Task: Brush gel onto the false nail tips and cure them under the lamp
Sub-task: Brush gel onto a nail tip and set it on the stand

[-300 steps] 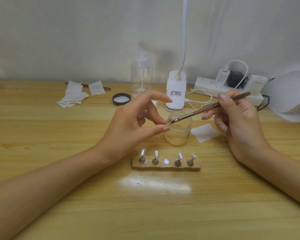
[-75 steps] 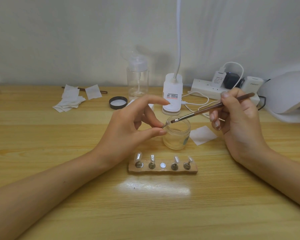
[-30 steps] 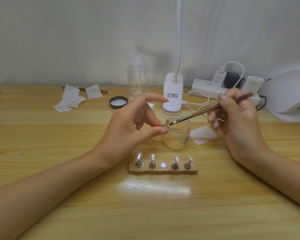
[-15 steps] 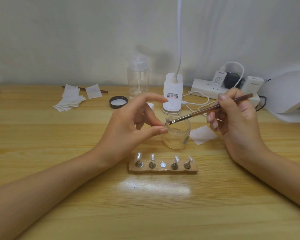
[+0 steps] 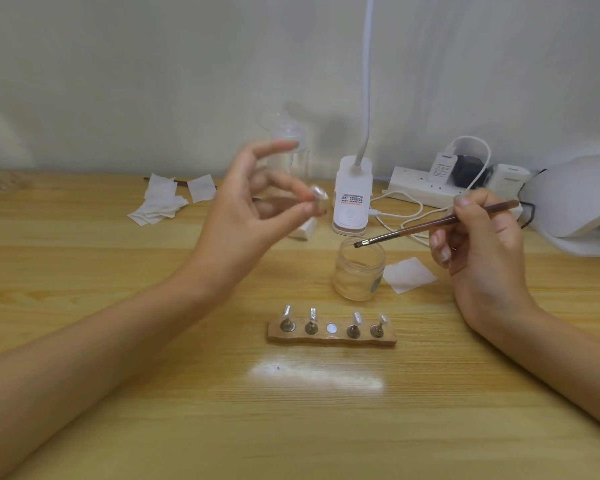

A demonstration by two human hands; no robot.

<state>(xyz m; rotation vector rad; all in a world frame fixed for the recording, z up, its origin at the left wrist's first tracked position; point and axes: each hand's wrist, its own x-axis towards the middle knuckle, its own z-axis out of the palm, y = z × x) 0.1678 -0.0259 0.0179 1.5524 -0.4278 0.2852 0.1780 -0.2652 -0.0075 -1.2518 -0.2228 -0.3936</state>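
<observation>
My left hand is raised above the table and pinches a clear nail tip on a small metal stand between thumb and fingers; it is motion-blurred. My right hand grips a brown gel brush, whose bristles hover over the mouth of the small glass jar. In front lies a wooden holder carrying several upright nail tips on stands, with its middle slot showing only a silver disc. The white curing lamp sits at the far right.
A white clip lamp base with its gooseneck stands behind the jar. A power strip with plugs and a white cable lies at the back. Paper wipes, a clear pump bottle and a loose wipe are nearby.
My left hand has lifted the nail tip up and away from the jar. The brush no longer touches the tip and now hovers over the jar mouth.
</observation>
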